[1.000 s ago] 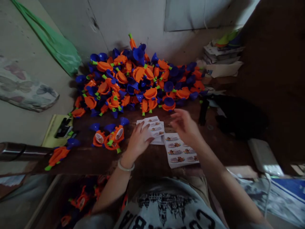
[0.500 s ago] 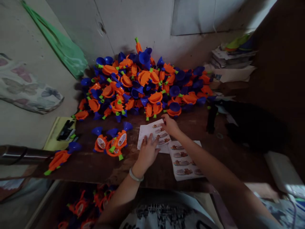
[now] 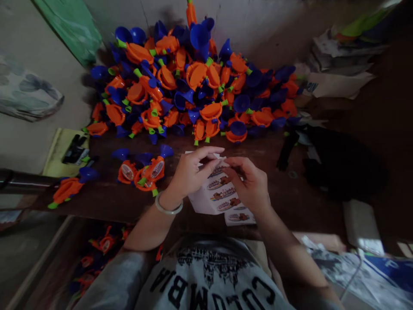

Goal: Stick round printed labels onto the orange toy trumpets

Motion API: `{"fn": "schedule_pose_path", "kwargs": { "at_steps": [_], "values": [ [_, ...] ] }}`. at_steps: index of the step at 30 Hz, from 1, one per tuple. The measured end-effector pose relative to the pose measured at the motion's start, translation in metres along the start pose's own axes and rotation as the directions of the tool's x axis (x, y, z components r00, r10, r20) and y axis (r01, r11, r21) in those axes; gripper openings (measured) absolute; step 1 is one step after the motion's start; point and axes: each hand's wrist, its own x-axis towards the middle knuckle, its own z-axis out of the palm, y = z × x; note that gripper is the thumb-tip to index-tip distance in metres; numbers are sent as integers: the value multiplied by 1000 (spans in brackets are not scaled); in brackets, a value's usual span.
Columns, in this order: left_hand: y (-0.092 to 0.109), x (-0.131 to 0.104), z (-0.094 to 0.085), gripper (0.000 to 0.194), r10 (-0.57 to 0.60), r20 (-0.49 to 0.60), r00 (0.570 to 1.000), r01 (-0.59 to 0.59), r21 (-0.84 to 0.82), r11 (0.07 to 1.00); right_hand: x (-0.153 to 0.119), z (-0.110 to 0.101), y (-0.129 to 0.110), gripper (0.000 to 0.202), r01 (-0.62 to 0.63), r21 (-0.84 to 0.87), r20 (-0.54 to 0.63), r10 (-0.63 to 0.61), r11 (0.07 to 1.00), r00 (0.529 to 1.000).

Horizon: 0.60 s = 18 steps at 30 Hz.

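Observation:
Both hands meet at the upper edge of a sticker sheet [image 3: 222,193] printed with small bear pictures. My left hand [image 3: 196,170], with a pale bangle on its wrist, pinches near the sheet's top edge. Opposite it, my right hand [image 3: 247,178] has its thumb and forefinger together at the same edge. The sheet is raised and tilted. Under it to the right, the stack of sticker sheets [image 3: 240,218] lies partly covered. Orange toy horns [image 3: 155,170] with blue bells and oval labels lie left of my hands.
A large pile of orange and blue horns [image 3: 196,77] lies against the wall. One horn [image 3: 67,191] is at the left near a yellow pad [image 3: 53,155] with black items. A black cloth [image 3: 345,163] is at the right. More horns [image 3: 87,262] sit below the table.
My hands have come together and raised a sticker sheet that was lying flat. The whole view has shifted, with the horn pile now higher and closer.

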Motion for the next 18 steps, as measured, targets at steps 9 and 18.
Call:
{"fn": "schedule_pose_path", "kwargs": {
  "at_steps": [9, 18],
  "values": [
    [6, -1, 18, 31, -106, 48, 993, 112, -142, 984, -12, -6, 10, 12, -20, -74, -19, 19, 997, 1000],
    [-5, 3, 22, 31, -189, 80, 979, 201, -190, 961, -17, 6, 21, 18, 122, -201, -101, -144, 972, 984]
  ]
}}
